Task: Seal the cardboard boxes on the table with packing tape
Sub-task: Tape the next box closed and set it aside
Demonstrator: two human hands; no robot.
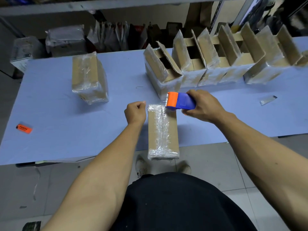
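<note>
Behind taped box (pixel 163 130) — open boxes (pixel 216 59), orange lighter (pixel 24 128) far left

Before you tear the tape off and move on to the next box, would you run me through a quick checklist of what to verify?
1. Dispenser gripped firmly by right hand: ok.
2. Dispenser at far end of the front box: ok.
3. Tape strip runs the full length of the top seam: ok, though wrinkled.
4. Left hand steadying the box: not ok, it sits curled beside it.
5. Tape already cut: cannot tell.
6. Open boxes waiting at the back: ok.
</note>
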